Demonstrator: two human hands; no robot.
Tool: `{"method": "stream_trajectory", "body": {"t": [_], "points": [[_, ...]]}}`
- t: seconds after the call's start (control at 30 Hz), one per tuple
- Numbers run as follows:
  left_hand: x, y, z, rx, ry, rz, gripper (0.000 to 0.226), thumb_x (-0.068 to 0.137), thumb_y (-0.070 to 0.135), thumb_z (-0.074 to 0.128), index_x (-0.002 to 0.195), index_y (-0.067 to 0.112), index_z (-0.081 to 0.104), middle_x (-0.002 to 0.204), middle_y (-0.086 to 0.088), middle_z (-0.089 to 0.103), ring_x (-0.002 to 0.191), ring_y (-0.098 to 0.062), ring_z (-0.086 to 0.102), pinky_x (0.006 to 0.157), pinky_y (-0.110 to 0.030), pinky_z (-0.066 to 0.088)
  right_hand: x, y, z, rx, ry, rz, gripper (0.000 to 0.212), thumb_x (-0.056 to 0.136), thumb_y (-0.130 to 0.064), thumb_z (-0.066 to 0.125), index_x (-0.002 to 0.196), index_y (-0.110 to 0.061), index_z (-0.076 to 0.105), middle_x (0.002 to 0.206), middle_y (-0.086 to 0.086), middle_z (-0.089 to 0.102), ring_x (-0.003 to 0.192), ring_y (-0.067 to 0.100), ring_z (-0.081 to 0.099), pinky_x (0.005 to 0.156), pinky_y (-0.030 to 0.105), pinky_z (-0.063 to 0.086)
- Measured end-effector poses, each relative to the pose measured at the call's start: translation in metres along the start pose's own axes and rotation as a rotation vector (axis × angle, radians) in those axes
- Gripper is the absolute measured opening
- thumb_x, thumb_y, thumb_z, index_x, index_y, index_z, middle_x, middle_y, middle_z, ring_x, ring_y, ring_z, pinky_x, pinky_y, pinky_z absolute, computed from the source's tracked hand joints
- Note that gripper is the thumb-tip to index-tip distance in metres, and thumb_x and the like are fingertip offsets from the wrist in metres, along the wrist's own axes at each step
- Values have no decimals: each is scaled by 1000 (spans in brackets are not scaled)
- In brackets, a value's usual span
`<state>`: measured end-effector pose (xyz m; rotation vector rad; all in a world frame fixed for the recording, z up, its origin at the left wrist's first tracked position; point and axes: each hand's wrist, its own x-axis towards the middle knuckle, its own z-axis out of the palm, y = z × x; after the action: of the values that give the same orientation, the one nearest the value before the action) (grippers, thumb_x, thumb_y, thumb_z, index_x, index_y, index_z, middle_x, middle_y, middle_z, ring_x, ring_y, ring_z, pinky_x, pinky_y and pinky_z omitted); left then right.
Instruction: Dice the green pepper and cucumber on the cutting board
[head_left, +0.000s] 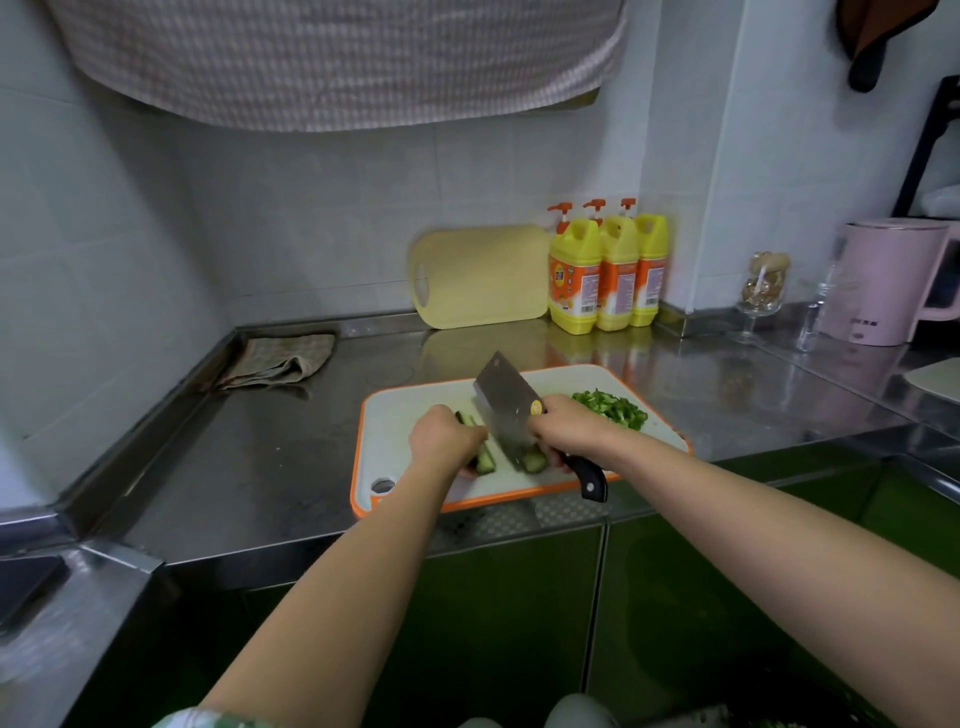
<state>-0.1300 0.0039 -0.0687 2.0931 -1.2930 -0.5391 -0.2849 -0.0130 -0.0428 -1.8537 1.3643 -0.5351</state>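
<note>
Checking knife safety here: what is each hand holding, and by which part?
The right hand grips the cleaver where its black handle meets the blade. The left hand holds the cucumber strips around their middle, beside the blade.

A pale yellow board (480, 278) is leaning against the far tiled wall, with three yellow soap bottles (618, 275) standing just right of it. A crumpled checked cloth (280, 361) is lying far left on the steel counter (260, 467). A pink kettle (883, 283) is sitting far right, with a filled goblet (763, 286) beside it.

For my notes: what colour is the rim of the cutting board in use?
The rim is orange; head view.
</note>
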Motion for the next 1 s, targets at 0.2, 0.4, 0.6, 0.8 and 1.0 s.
{"method": "stream_trajectory", "body": {"t": [0.2, 0.4, 0.6, 0.8, 1.0], "points": [[8, -28, -21, 316, 181, 24, 21, 90, 19, 54, 100, 3, 61, 112, -21, 60, 104, -37, 56, 78, -34, 44, 3, -5, -31, 188, 139, -17, 15, 94, -7, 40, 80, -10, 45, 58, 12, 47, 48, 23, 42, 45, 28, 37], [0, -2, 8, 409, 152, 605, 42, 83, 17, 60, 125, 23, 62, 128, -8, 54, 118, -29, 43, 98, -33, 35, -1, 16, -36, 97, 132, 56, 16, 93, -7, 38, 79, -10, 46, 60, 9, 48, 44, 20, 45, 41, 23, 37], [0, 17, 38, 667, -89, 816, 42, 87, 14, 54, 123, 34, 62, 129, 4, 58, 123, -23, 46, 93, -33, 37, -11, 29, -39, 79, 131, 67, 18, 92, -7, 38, 76, -12, 44, 63, 8, 47, 43, 18, 45, 42, 22, 37], [-1, 23, 36, 387, 59, 741, 24, 94, 26, 56, 113, 19, 69, 98, -10, 56, 97, -30, 53, 73, -34, 35, -13, 31, -45, 142, 168, 33, 12, 94, -9, 37, 87, -10, 47, 64, 9, 47, 43, 18, 46, 43, 23, 38], [0, 30, 39, -291, -29, 159, 41, 89, 23, 68, 53, 11, 52, 56, -8, 49, 57, -25, 46, 58, -34, 43, -14, 22, -45, 139, 179, -26, 16, 95, -10, 37, 97, -10, 53, 62, 8, 48, 40, 16, 48, 40, 21, 38]]}}
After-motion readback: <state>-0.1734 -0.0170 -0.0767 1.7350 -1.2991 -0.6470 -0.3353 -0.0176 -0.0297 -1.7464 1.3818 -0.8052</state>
